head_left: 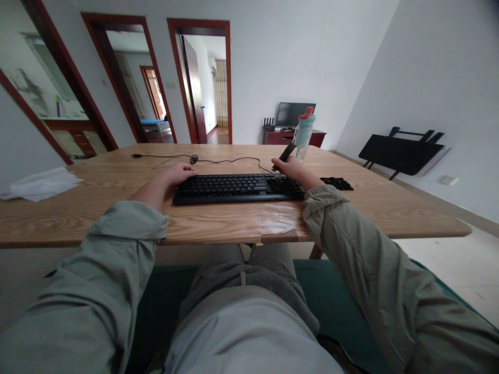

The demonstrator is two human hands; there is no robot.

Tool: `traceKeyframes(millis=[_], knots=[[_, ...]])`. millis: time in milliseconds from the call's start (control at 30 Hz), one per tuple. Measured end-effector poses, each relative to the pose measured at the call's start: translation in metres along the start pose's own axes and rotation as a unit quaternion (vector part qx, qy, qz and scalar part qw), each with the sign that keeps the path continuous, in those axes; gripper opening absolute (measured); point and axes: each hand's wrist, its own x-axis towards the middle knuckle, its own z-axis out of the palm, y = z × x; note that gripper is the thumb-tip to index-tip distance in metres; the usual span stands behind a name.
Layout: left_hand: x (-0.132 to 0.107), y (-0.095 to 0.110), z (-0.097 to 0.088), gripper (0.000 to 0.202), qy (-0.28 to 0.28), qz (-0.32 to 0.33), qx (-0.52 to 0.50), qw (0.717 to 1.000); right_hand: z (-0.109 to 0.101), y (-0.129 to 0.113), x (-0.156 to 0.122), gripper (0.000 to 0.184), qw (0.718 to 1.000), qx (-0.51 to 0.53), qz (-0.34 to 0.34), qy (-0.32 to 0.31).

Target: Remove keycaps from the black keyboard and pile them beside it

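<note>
A black keyboard (230, 188) lies on the wooden table before me, its keys facing up. At its far left corner rests my left hand (180, 173), fingers curled against the back edge, steadying or gripping it. Over the right end, my right hand (291, 168) is closed around a slim black bar-shaped object (287, 151), tilted up; its exact kind is not clear. My right wrist hides part of the keyboard's right side. Just right of it lies a flat cluster of small black pieces (338, 183), possibly loose keycaps. A black cable (230, 159) runs from the keyboard across the table.
A clear bottle with a red and teal lid (304, 132) stands just behind my right hand. White crumpled sheeting (42, 183) lies at the table's left. The table's front edge (218, 240) is near my lap. A folded black table (405, 153) leans by the right wall.
</note>
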Motion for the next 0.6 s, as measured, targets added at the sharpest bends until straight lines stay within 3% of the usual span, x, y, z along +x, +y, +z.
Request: traceKeyframes(millis=[133, 300, 600], knots=[[0.002, -0.002, 0.002, 0.032, 0.014, 0.0, -0.001, 1.0, -0.003, 0.007, -0.002, 0.04, 1.0, 0.014, 0.018, -0.001], [-0.003, 0.003, 0.0, 0.031, 0.009, -0.005, 0.001, 1.0, -0.002, -0.003, -0.01, 0.039, 1.0, 0.02, 0.022, 0.0], [-0.01, 0.01, -0.005, 0.028, -0.001, -0.005, 0.001, 1.0, -0.001, -0.02, -0.035, 0.036, 0.993, -0.069, -0.098, 0.012]])
